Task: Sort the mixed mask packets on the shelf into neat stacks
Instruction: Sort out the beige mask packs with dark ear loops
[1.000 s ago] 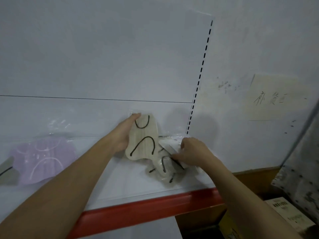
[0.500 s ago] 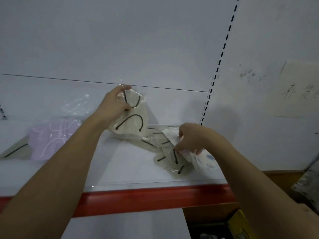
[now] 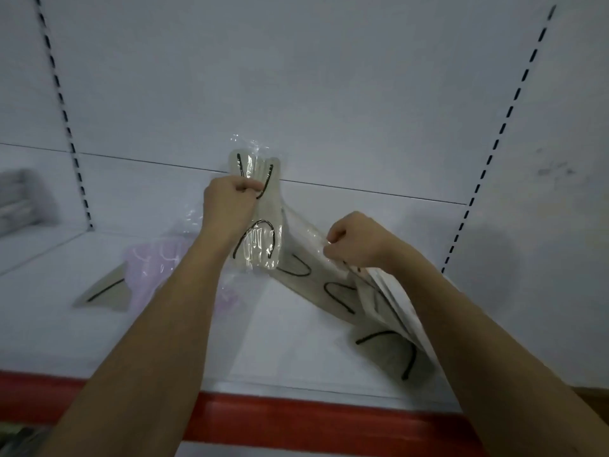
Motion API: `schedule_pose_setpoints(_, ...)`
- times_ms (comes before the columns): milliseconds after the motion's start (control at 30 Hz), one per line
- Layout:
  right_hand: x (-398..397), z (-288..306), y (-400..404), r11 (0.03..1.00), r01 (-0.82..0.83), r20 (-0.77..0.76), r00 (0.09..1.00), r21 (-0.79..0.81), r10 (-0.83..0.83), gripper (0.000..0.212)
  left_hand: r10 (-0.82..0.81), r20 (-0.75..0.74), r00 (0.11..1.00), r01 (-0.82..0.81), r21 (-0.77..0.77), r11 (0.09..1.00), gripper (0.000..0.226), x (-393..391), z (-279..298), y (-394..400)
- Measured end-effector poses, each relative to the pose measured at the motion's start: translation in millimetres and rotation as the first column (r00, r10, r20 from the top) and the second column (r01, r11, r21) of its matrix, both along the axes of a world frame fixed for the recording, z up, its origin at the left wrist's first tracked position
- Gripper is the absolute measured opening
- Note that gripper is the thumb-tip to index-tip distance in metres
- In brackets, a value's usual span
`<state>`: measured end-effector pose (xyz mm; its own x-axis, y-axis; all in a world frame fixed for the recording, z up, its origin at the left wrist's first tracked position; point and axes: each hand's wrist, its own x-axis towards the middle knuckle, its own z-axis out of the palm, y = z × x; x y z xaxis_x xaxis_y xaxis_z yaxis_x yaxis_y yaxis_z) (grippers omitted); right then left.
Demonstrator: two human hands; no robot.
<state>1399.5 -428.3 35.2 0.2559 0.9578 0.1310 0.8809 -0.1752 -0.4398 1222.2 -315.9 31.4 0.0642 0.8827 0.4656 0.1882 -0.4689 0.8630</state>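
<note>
Holding one beige mask packet (image 3: 260, 222) upright above the white shelf (image 3: 184, 338), our left hand (image 3: 227, 206) clenches its upper half; more beige packets (image 3: 333, 291) fan down to the right under our right hand (image 3: 356, 242). A lilac packet (image 3: 151, 268) lies left, behind our forearm, near the red shelf edge (image 3: 296, 420) and white back panel (image 3: 296, 77). Our right hand pinches the fanned packets' clear wrap.
</note>
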Motion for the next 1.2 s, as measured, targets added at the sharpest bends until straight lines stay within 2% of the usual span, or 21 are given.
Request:
schedule_pose_setpoints(100, 5.9, 16.2, 6.5, 0.970, 0.096, -0.281, 0.959, 0.222, -0.030, 0.019, 0.051, -0.058, 0.997, -0.046, 0.084, 0.995, 0.022, 1.7, 0.8, 2.2)
schedule_pose_setpoints(167, 1.1, 19.9, 8.2, 0.927, 0.123, -0.410, 0.911, 0.354, 0.035, 0.015, -0.011, -0.128, 0.992, 0.019, 0.063, 0.998, 0.047, 6.2, 0.8, -3.6)
schedule_pose_setpoints(233, -10.6, 17.1, 11.3, 0.878, 0.115, -0.468, 0.874, 0.465, 0.134, 0.013, -0.206, -0.164, 0.965, 0.201, -0.050, 0.978, 0.077, 13.6, 1.5, -15.8)
schedule_pose_setpoints(267, -16.7, 13.1, 13.7, 0.866, 0.069, -0.453, 0.871, 0.495, 0.190, 0.014, -0.327, -0.124, 0.937, 0.310, -0.136, 0.941, 0.084, 17.5, 2.5, -20.8)
schedule_pose_setpoints(300, -22.1, 8.4, 16.4, 0.870, -0.016, -0.414, 0.875, 0.492, 0.250, 0.015, -0.424, -0.044, 0.905, 0.406, -0.207, 0.890, 0.082, 19.8, 3.2, -22.4)
schedule_pose_setpoints(367, -30.5, 0.0, 17.4, 0.887, -0.219, -0.379, 0.843, 0.406, 0.382, 0.015, -0.491, 0.121, 0.863, 0.505, -0.251, 0.826, 0.053, 19.3, 3.4, -19.4)
schedule_pose_setpoints(433, -28.1, 0.8, 15.7, 0.848, -0.280, -0.455, 0.746, 0.449, 0.487, 0.020, -0.424, 0.202, 0.883, 0.461, -0.202, 0.864, 0.021, 14.1, 4.4, -12.2)
schedule_pose_setpoints(467, -24.2, 3.9, 13.7, 0.821, -0.216, -0.489, 0.713, 0.529, 0.503, 0.018, -0.392, 0.237, 0.889, 0.435, -0.171, 0.884, 0.010, 10.7, 4.6, -9.2)
schedule_pose_setpoints(500, -17.4, 6.8, 13.4, 0.789, -0.110, -0.484, 0.736, 0.604, 0.473, 0.015, -0.370, 0.266, 0.890, 0.417, -0.143, 0.898, 0.006, 8.3, 5.1, -6.8)
schedule_pose_setpoints(533, -10.2, 8.5, 13.3, 0.763, -0.012, -0.441, 0.810, 0.646, 0.386, 0.018, -0.370, 0.290, 0.883, 0.417, -0.123, 0.900, 0.006, 7.5, 6.2, -7.9)
schedule_pose_setpoints(567, -3.1, 8.8, 12.0, 0.771, 0.048, -0.386, 0.884, 0.635, 0.263, 0.032, -0.375, 0.297, 0.878, 0.422, -0.111, 0.900, 0.006, 7.5, 6.8, -9.9)
schedule_pose_setpoints(633, 6.3, 4.1, 8.1, 0.896, 0.017, -0.360, 0.919, 0.444, 0.161, 0.064, -0.376, 0.274, 0.885, 0.411, -0.081, 0.908, 0.009, 8.4, 7.6, -14.0)
schedule_pose_setpoints(667, 8.6, 1.2, 6.0, 0.944, -0.023, -0.404, 0.900, 0.330, 0.163, 0.065, -0.372, 0.261, 0.891, 0.400, -0.062, 0.914, 0.008, 9.6, 7.7, -15.1)
schedule_pose_setpoints(733, 13.6, -2.3, 4.9, 0.966, -0.069, -0.441, 0.880, 0.249, 0.176, 0.042, -0.326, 0.274, 0.905, 0.347, -0.030, 0.937, 0.012, 9.0, 9.2, -16.3)
schedule_pose_setpoints(800, 19.1, 3.4, 2.9, 0.927, -0.042, -0.379, 0.905, 0.372, 0.193, 0.023, -0.251, 0.345, 0.904, 0.286, -0.051, 0.957, 0.025, 5.0, 11.5, -13.3)
schedule_pose_setpoints(833, 24.2, 7.3, 3.0, 0.891, -0.016, -0.346, 0.918, 0.454, 0.192, 0.029, -0.229, 0.394, 0.890, 0.275, -0.062, 0.959, 0.030, 2.6, 13.4, -11.2)
schedule_pose_setpoints(900, 33.3, 13.0, 1.9, 0.809, 0.039, -0.373, 0.899, 0.586, 0.227, 0.042, -0.214, 0.439, 0.873, 0.267, -0.062, 0.962, 0.029, -0.5, 14.5, -8.5)
schedule_pose_setpoints(1000, 37.7, 17.9, 0.3, 0.760, 0.098, -0.455, 0.847, 0.643, 0.275, 0.032, -0.214, 0.287, 0.934, 0.233, -0.033, 0.972, 0.026, 4.1, 9.6, -8.6)
schedule_pose_setpoints(1100, 41.0, 22.8, -2.0, 0.727, 0.071, -0.381, 0.884, 0.683, 0.271, 0.028, -0.232, 0.155, 0.960, 0.240, -0.036, 0.970, 0.021, 6.6, 6.2, -5.4)
schedule_pose_setpoints(1167, 42.6, 25.5, -3.9, 0.721, 0.046, -0.327, 0.910, 0.692, 0.256, 0.026, -0.324, 0.169, 0.931, 0.346, -0.121, 0.930, 0.019, 4.8, 6.8, -6.7)
schedule_pose_setpoints(1200, 41.1, 24.8, -4.1, 0.721, 0.037, -0.294, 0.927, 0.692, 0.234, 0.027, -0.394, 0.143, 0.908, 0.416, -0.181, 0.891, 0.026, 4.3, 7.8, -10.9)
